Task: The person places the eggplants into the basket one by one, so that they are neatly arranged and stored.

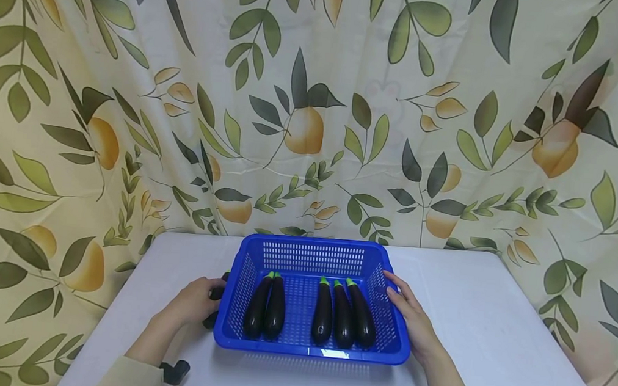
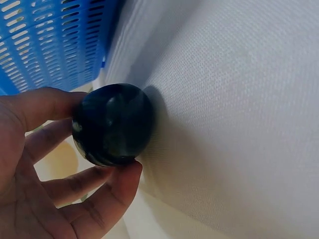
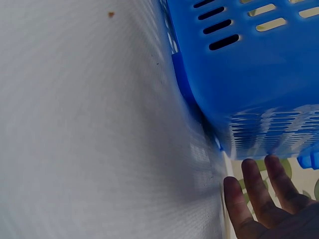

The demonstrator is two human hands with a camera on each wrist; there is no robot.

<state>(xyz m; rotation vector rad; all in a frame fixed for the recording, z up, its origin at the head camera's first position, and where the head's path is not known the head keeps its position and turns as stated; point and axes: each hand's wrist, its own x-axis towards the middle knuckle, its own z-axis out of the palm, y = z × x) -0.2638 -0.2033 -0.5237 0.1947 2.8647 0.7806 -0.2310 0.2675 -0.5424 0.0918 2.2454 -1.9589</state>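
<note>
A blue plastic basket with slotted walls stands on the table. Two dark, glossy eggplants lie side by side in its left half, and three eggplants with green stem ends lie in its right half. Outside the basket's left wall, my left hand grips another eggplant between thumb and fingers; its rounded end faces the left wrist camera, close to the white cloth. My right hand is at the basket's right wall, its fingers extended along the rim, the thumb hidden from the head view.
A white cloth covers the table, with bare cloth at both sides of the basket. Behind it hangs a curtain printed with leaves and fruit. Black wrist camera mounts show at both forearms.
</note>
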